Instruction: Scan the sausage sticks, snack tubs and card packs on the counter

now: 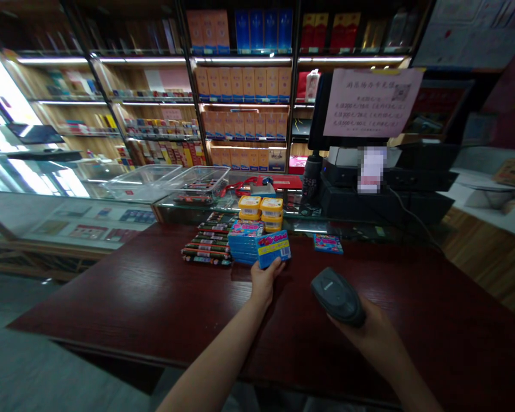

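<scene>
My left hand (265,280) grips a small blue packet (273,248) by its lower edge, its yellow band and barcode turned towards me. Just behind and left of it stands a stack of similar blue packets (242,249). In my right hand (373,327) is a dark barcode scanner (337,294), held over the counter to the right of the packet, its front end pointing away from me. Another blue packet (328,243) lies flat farther back on the right. Yellow-lidded tubs (261,208) are piled behind the stack, and long dark wrapped sticks (206,246) lie to its left.
A dark red wooden counter (146,303) spans the front. Clear plastic trays (197,180) stand at the back left. At the back right is a monitor with a paper sign (371,103). Shelves of boxed goods (244,84) line the wall.
</scene>
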The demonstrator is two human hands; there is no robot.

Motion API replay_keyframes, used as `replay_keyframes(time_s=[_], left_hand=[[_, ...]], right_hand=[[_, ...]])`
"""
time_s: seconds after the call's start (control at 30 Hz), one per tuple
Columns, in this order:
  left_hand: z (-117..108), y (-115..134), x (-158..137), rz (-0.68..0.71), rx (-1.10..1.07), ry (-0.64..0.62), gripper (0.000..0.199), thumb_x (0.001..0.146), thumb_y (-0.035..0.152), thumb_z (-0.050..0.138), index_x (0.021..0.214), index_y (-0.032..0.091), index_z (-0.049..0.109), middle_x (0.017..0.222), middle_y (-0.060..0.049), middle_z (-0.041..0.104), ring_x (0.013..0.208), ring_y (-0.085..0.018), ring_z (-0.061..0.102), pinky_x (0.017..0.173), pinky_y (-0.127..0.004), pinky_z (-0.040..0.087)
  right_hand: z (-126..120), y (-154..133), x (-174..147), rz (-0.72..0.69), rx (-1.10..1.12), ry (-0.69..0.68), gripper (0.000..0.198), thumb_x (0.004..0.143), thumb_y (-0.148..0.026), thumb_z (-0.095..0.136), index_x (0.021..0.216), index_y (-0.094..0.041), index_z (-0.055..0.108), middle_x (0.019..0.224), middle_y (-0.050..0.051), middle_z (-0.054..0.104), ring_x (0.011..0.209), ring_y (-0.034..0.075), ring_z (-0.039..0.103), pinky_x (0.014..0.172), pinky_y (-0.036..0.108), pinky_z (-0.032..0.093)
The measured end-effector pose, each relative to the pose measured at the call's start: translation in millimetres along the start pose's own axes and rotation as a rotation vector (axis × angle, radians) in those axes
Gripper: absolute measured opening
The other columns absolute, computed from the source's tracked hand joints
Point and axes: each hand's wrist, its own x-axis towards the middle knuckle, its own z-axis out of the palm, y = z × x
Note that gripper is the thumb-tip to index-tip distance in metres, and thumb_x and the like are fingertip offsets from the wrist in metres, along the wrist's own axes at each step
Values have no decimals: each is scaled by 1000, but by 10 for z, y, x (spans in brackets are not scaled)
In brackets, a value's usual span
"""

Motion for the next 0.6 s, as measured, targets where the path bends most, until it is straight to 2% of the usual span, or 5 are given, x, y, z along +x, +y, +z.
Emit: replay_keyframes(time_s=[0.13,0.23,0.43,0.53,0.6], left_hand=[[50,31,-26,130,200,-59,39,57,33,82,84,11,66,81,-5,71,76,-19,68,80,-37,54],[135,131,-14,295,351,-111,35,63,36,78,86,13,67,84,-6,72,79,-19,67,79,-33,53],[251,794,165,772,705,-36,24,74,36,68,88,17,64,81,-3,66,73,-15,61,67,-25,49],[166,1251,296,1091,1097,-86,13,80,30,60,85,19,66,83,-3,64,80,-17,59,72,-27,46],[74,1479,374,1207,1401,-154,17,83,25,55,94,21,67,86,-5,63,83,-18,58,75,-30,44]], right_hand=[[-21,143,66,3,-550,26,27,76,-30,55,102,-26,62,91,4,72,79,25,68,63,31,45],[34,320,106,-75,-757,66,25,80,-27,52,103,-22,59,92,6,71,79,24,68,64,31,44],[118,564,116,-129,-837,108,25,84,-28,46,105,-21,58,92,5,71,76,21,67,65,31,44],[109,547,105,-107,-818,95,26,83,-27,46,106,-22,58,94,5,71,78,22,67,68,33,45],[99,513,98,-88,-790,70,26,84,-27,45,105,-22,58,95,4,71,79,22,67,69,33,45]])
